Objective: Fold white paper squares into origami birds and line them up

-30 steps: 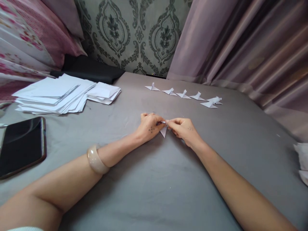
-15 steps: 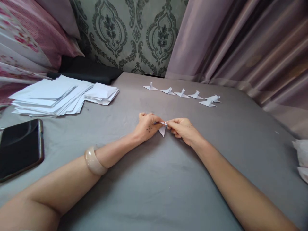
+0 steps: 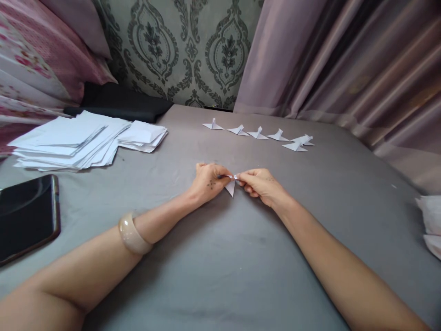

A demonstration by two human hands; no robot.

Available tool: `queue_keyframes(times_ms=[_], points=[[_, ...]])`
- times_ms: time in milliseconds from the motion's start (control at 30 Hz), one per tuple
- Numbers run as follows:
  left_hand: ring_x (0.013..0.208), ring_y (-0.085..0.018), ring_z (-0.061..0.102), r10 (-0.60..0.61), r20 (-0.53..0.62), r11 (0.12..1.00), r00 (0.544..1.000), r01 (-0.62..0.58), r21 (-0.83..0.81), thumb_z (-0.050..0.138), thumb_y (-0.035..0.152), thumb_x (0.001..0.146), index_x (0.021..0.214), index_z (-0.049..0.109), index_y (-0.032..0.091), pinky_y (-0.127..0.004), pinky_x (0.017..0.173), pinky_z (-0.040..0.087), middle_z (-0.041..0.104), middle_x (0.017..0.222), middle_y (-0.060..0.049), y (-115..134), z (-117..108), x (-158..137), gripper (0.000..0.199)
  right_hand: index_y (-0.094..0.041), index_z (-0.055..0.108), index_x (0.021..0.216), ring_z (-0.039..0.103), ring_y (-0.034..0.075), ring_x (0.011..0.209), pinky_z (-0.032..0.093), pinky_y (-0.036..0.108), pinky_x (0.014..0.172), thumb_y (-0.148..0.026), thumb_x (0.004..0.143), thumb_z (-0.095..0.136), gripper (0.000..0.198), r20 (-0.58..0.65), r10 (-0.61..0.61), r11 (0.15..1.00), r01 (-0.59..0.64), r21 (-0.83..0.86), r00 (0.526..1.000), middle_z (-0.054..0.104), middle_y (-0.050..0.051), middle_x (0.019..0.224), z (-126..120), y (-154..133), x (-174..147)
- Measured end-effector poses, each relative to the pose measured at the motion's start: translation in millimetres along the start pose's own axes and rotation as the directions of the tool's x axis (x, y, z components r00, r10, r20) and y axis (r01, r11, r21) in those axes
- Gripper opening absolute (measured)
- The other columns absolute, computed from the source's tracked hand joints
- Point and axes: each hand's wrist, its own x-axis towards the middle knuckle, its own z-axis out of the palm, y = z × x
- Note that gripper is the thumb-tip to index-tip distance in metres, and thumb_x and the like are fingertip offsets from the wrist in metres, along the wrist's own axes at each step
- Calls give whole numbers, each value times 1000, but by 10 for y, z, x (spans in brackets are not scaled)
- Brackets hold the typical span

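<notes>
Between my two hands, over the middle of the grey cloth, is a small folded white paper figure (image 3: 230, 188). My left hand (image 3: 211, 180) pinches it from the left, thumb and fingers closed on its edge. From the other side my right hand (image 3: 259, 184) grips its narrow upper tip between thumb and forefinger. A pointed flap hangs down toward me. My fingers cover much of the rest of the paper. Several folded paper birds (image 3: 257, 133) stand in a row beyond my hands, toward the far right.
A large stack of white paper sheets (image 3: 65, 142) lies at the left, beside a smaller stack (image 3: 143, 135). Nearer me on the left is a phone (image 3: 27, 218). A white bundle (image 3: 432, 220) sits at the right edge. Curtains (image 3: 310, 59) border the grey cloth (image 3: 220, 285).
The view has shifted slightly, moving the scene a little left. Both hands keep their pinch on the paper figure, with hardly any movement.
</notes>
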Motion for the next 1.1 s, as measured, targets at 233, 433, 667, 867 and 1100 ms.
queue_keyframes(times_ms=[233,433,667,867,1100], points=[[78,-18,66,-99,-139,980,985,72,-185,61,26,79,78,75,21,-30,83,45,74,78,-2,-101,13,21,16,-12,60,67,38,1,41,21,15,32,-26,72,68,17,-59,-38,981,49,189,998,55,-1,61,-26,48,50],[79,-19,65,-312,-417,950,854,290,-117,60,33,79,79,75,21,-34,88,41,71,74,-1,-313,-132,163,20,-12,61,73,39,2,43,23,15,33,-30,73,68,20,-61,-81,973,92,211,995,55,-1,64,-45,103,74],[93,-21,62,-403,-426,886,810,462,40,59,28,78,102,68,23,-37,92,36,69,88,-2,-469,-175,268,27,-14,59,72,38,3,41,27,17,35,-31,77,64,19,-56,-165,982,169,80,985,55,-2,62,21,115,9],[114,-29,51,-469,-454,794,758,586,158,62,38,74,103,65,21,-38,94,37,59,115,-12,-406,-210,189,34,-15,57,68,38,4,39,30,19,39,-33,78,61,21,-27,-220,975,220,13,975,49,-5,51,-4,119,-48],[112,-27,52,-468,-418,794,779,578,187,57,33,76,94,70,23,-38,95,36,62,111,-11,-399,-227,126,24,-15,57,70,40,5,41,31,20,40,-36,76,61,21,-6,-268,963,268,7,964,50,-5,54,-7,172,-23]])
